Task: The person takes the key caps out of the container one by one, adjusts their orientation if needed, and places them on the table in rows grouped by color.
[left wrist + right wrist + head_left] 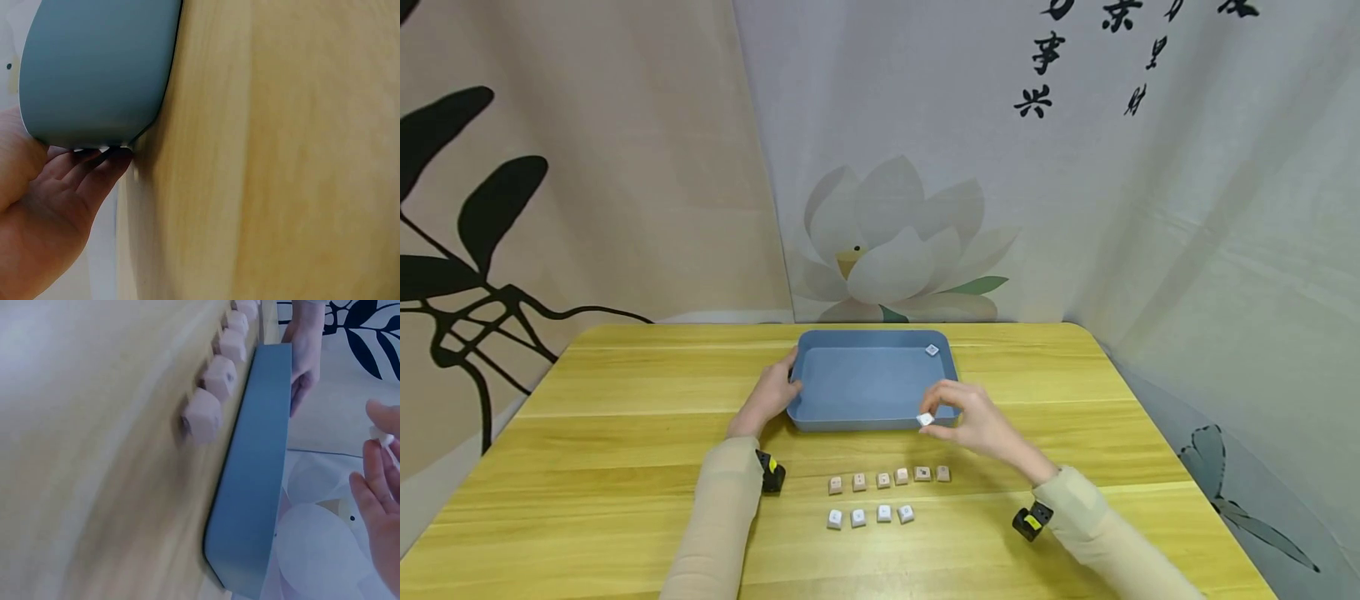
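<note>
A shallow blue tray [865,379] lies near the table's far edge. My left hand [767,396] grips its left end, thumb at the rim; the left wrist view shows the fingers [103,172] against the outer wall. Between thumb and fingertips, my right hand [973,423] pinches a small white keycap [926,419], near the tray's front right corner. In the right wrist view this keycap [380,436] is partly covered by the fingers. One white keycap [932,350] sits inside the tray at its back right corner.
Several keycaps stand in two rows in front of the tray: a back row of beige-looking ones [883,481] and a shorter front row of white ones [883,513]. The wooden table [625,467] meets a printed curtain [917,125] behind. Both wrists carry black devices [771,472].
</note>
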A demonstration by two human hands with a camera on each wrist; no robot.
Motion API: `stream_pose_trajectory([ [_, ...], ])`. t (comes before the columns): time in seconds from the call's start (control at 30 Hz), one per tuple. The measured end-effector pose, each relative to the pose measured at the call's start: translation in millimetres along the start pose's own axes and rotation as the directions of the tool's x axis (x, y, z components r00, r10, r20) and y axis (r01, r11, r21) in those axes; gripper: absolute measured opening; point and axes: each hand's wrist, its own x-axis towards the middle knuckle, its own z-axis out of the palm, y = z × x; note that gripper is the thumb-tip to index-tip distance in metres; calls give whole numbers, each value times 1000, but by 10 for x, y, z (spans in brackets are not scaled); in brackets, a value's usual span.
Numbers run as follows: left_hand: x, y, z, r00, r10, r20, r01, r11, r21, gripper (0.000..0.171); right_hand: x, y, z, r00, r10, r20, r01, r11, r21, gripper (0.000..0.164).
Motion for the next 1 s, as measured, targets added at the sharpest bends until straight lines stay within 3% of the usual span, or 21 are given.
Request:
stream_pose_trajectory([
  [0.3, -9, 2, 7, 1000, -6, -1, 6, 1000, -2, 71, -130, -29, 115, 1000, 11, -7, -11, 1000, 9, 21],
  [0.47, -16, 15, 4, 1000, -14, 10, 14, 1000, -16, 71, -202, -111, 118, 992, 114, 47, -116, 993, 32, 19],
  [0.7, -10, 15, -2, 1000, -11, 7, 11, 1000, -7, 72, -323, -196, 132, 960, 228, 161, -252, 957, 147, 25],
  [1.0, -8, 24, -13, 1000, -18, 10, 18, 1000, -14, 72, -467, -233, 220, 960, 232, 154, -254, 957, 141, 20],
])
